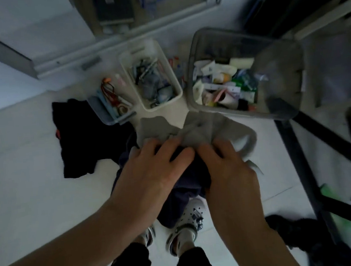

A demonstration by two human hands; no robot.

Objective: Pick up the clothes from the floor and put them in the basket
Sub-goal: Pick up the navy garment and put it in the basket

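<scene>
My left hand (152, 171) lies with spread fingers on a bundle of clothes, its fingertips pressing into a grey garment (200, 128). My right hand (227, 168) curls its fingers over the same bundle, where a dark navy garment (191, 174) bulges between both hands and hangs down toward my feet. The bundle sits over a light grey basket (249, 138), of which only the right rim shows. A black T-shirt (78, 138) lies flat on the white floor to the left. Another dark garment (286, 229) lies on the floor at the lower right.
Three plastic bins stand beyond the basket: a small clear one (104, 111), a white one (177, 92) and a large grey one (282, 75), all filled with small items. A black frame (297, 159) runs along the right. My feet in white clogs (189, 221) stand below.
</scene>
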